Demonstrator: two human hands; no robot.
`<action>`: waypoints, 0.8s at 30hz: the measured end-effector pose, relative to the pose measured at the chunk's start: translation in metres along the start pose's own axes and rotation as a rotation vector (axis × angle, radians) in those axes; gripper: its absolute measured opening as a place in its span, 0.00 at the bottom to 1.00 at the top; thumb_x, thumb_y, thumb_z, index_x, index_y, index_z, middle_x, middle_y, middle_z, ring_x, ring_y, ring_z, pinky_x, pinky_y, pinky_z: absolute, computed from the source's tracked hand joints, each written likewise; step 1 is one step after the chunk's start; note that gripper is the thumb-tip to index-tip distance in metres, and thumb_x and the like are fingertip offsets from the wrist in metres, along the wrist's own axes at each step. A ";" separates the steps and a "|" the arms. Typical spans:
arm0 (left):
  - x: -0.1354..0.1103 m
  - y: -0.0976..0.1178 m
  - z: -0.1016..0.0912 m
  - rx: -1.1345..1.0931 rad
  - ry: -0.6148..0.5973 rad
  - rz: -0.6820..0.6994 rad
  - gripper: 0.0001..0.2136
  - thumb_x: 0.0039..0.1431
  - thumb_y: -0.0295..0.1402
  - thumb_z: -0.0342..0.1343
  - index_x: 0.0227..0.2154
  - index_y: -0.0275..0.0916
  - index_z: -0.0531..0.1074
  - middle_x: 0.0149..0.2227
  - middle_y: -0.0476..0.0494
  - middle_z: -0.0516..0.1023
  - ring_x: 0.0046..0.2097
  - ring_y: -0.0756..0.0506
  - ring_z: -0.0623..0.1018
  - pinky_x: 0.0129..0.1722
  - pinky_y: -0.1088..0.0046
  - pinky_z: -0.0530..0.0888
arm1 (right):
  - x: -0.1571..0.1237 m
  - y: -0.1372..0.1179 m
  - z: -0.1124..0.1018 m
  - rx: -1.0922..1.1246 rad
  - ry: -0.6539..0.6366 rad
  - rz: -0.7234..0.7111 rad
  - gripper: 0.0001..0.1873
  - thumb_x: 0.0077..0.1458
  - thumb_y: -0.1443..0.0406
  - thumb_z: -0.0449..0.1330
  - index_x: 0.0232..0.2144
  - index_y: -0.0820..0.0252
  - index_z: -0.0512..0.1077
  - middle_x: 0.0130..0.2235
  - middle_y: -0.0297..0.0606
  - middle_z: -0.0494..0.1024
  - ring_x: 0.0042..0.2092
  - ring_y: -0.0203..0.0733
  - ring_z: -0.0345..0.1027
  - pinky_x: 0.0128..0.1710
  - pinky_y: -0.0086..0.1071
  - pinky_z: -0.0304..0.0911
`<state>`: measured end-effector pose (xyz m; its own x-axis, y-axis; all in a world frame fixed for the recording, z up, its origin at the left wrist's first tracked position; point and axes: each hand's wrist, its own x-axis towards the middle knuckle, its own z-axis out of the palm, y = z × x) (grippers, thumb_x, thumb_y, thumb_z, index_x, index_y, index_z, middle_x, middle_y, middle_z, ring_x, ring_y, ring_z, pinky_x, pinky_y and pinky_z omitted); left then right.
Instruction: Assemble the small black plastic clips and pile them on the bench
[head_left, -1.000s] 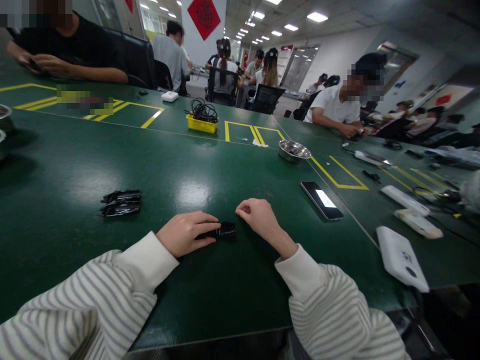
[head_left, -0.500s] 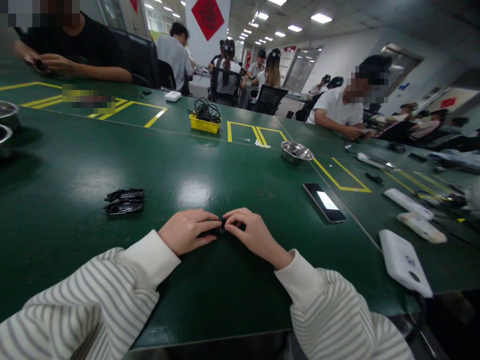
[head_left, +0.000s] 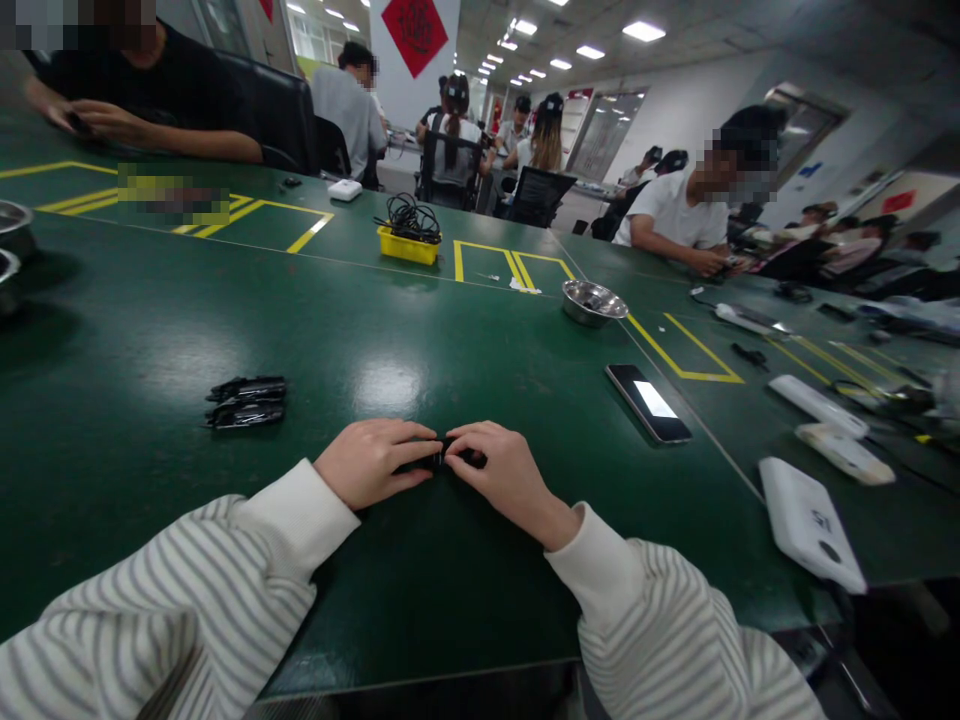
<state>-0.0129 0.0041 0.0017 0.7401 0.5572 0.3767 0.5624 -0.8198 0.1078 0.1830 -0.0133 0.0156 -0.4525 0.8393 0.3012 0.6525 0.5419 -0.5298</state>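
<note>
My left hand [head_left: 371, 463] and my right hand [head_left: 501, 478] meet fingertip to fingertip on the green table [head_left: 420, 340]. Both pinch a small black part [head_left: 444, 459] that lies flat between them, mostly hidden by the fingers. To the left, a little farther out, two similar black parts [head_left: 247, 402] lie side by side, apart from my hands.
A phone [head_left: 648, 402] lies screen-up to the right, a steel bowl [head_left: 593, 301] beyond it. White devices [head_left: 810, 523] sit at the right edge. A yellow tray of black cables [head_left: 407, 238] stands farther back. Other people sit around the table.
My right hand has come in from the right and closed on the end of the black part, which my left hand was holding alone a second ago.
</note>
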 end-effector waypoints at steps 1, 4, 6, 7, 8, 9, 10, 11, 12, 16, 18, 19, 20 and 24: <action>0.000 0.000 0.000 -0.002 0.004 0.001 0.12 0.54 0.36 0.50 0.39 0.40 0.71 0.41 0.45 0.74 0.38 0.46 0.75 0.35 0.71 0.72 | 0.000 0.000 0.000 -0.007 -0.004 -0.010 0.05 0.49 0.67 0.56 0.27 0.59 0.72 0.36 0.36 0.75 0.39 0.36 0.67 0.41 0.32 0.61; -0.001 -0.002 0.001 -0.013 0.023 0.008 0.12 0.54 0.36 0.50 0.39 0.39 0.71 0.41 0.45 0.74 0.38 0.46 0.75 0.35 0.71 0.73 | -0.002 0.002 -0.003 -0.020 -0.029 -0.042 0.06 0.49 0.65 0.57 0.30 0.59 0.73 0.39 0.36 0.75 0.41 0.37 0.67 0.43 0.33 0.61; -0.002 -0.004 0.001 -0.018 0.040 0.014 0.12 0.54 0.36 0.50 0.39 0.39 0.71 0.41 0.44 0.75 0.37 0.46 0.76 0.34 0.71 0.73 | -0.003 0.003 -0.005 -0.032 -0.050 -0.062 0.08 0.47 0.64 0.58 0.32 0.59 0.73 0.42 0.37 0.74 0.43 0.38 0.67 0.44 0.33 0.61; -0.002 -0.004 0.001 -0.019 0.048 0.018 0.12 0.54 0.36 0.50 0.39 0.39 0.71 0.40 0.44 0.75 0.37 0.46 0.76 0.34 0.71 0.73 | -0.003 0.003 -0.006 -0.041 -0.057 -0.072 0.08 0.47 0.64 0.58 0.32 0.59 0.73 0.43 0.38 0.73 0.43 0.38 0.66 0.45 0.33 0.61; -0.002 -0.004 0.001 -0.020 0.056 0.023 0.12 0.54 0.36 0.50 0.39 0.38 0.71 0.40 0.44 0.75 0.37 0.46 0.76 0.34 0.71 0.73 | -0.003 0.004 -0.006 -0.052 -0.063 -0.081 0.09 0.46 0.64 0.59 0.33 0.59 0.73 0.43 0.38 0.73 0.44 0.38 0.66 0.45 0.33 0.61; -0.002 -0.005 0.001 -0.021 0.064 0.030 0.12 0.54 0.36 0.50 0.39 0.38 0.71 0.40 0.44 0.75 0.37 0.46 0.76 0.34 0.71 0.74 | -0.003 0.004 -0.007 -0.063 -0.065 -0.089 0.09 0.46 0.65 0.59 0.33 0.60 0.72 0.44 0.39 0.73 0.44 0.38 0.66 0.45 0.33 0.60; -0.002 -0.005 0.001 -0.022 0.070 0.036 0.12 0.54 0.36 0.50 0.38 0.38 0.71 0.40 0.43 0.75 0.37 0.46 0.76 0.34 0.71 0.74 | -0.003 0.004 -0.006 -0.070 -0.064 -0.093 0.09 0.47 0.65 0.58 0.33 0.60 0.72 0.44 0.39 0.73 0.44 0.38 0.66 0.46 0.33 0.60; -0.002 -0.005 0.001 -0.023 0.075 0.041 0.12 0.54 0.36 0.49 0.38 0.38 0.72 0.40 0.43 0.75 0.37 0.46 0.76 0.33 0.71 0.74 | -0.003 0.004 -0.006 -0.074 -0.061 -0.094 0.09 0.47 0.65 0.58 0.33 0.60 0.72 0.44 0.39 0.73 0.44 0.38 0.66 0.46 0.33 0.60; -0.002 -0.005 0.002 -0.023 0.079 0.044 0.12 0.55 0.36 0.49 0.39 0.38 0.71 0.40 0.43 0.75 0.37 0.46 0.76 0.34 0.71 0.74 | -0.003 0.004 -0.006 -0.074 -0.054 -0.092 0.09 0.47 0.65 0.58 0.33 0.60 0.72 0.43 0.39 0.73 0.44 0.38 0.66 0.46 0.33 0.60; -0.004 -0.006 0.002 -0.021 0.096 0.055 0.12 0.55 0.36 0.49 0.39 0.38 0.71 0.40 0.43 0.75 0.37 0.46 0.76 0.34 0.71 0.74 | -0.002 0.003 -0.003 -0.067 -0.023 -0.066 0.08 0.48 0.64 0.57 0.32 0.60 0.72 0.42 0.39 0.74 0.43 0.38 0.67 0.44 0.33 0.61; -0.005 -0.007 0.001 -0.013 0.110 0.067 0.12 0.55 0.36 0.49 0.39 0.38 0.72 0.39 0.42 0.75 0.36 0.46 0.77 0.33 0.72 0.74 | -0.001 0.001 0.001 -0.059 -0.009 -0.059 0.08 0.47 0.63 0.57 0.32 0.60 0.72 0.42 0.38 0.74 0.42 0.38 0.67 0.44 0.33 0.61; -0.007 -0.008 0.000 -0.005 0.118 0.070 0.12 0.55 0.36 0.49 0.38 0.37 0.72 0.39 0.42 0.76 0.36 0.46 0.77 0.32 0.72 0.75 | 0.000 0.000 0.004 -0.053 0.000 -0.058 0.08 0.47 0.63 0.57 0.31 0.60 0.72 0.42 0.38 0.74 0.42 0.38 0.67 0.44 0.33 0.60; -0.010 -0.009 -0.001 0.005 0.127 0.072 0.12 0.55 0.36 0.49 0.38 0.37 0.72 0.39 0.42 0.76 0.35 0.46 0.77 0.32 0.72 0.75 | 0.001 -0.001 0.008 -0.046 0.013 -0.056 0.08 0.47 0.63 0.57 0.31 0.60 0.72 0.42 0.38 0.74 0.42 0.38 0.67 0.44 0.33 0.60; -0.027 -0.019 -0.008 0.048 0.173 0.057 0.12 0.55 0.36 0.48 0.38 0.38 0.72 0.38 0.42 0.76 0.35 0.47 0.77 0.34 0.72 0.74 | 0.012 -0.011 0.028 -0.029 0.062 -0.058 0.07 0.48 0.64 0.56 0.28 0.60 0.72 0.40 0.37 0.74 0.42 0.37 0.66 0.43 0.31 0.59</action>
<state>-0.0461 0.0041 -0.0033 0.6994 0.4753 0.5338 0.5411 -0.8401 0.0390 0.1535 -0.0109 0.0029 -0.4519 0.8070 0.3801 0.6438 0.5901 -0.4872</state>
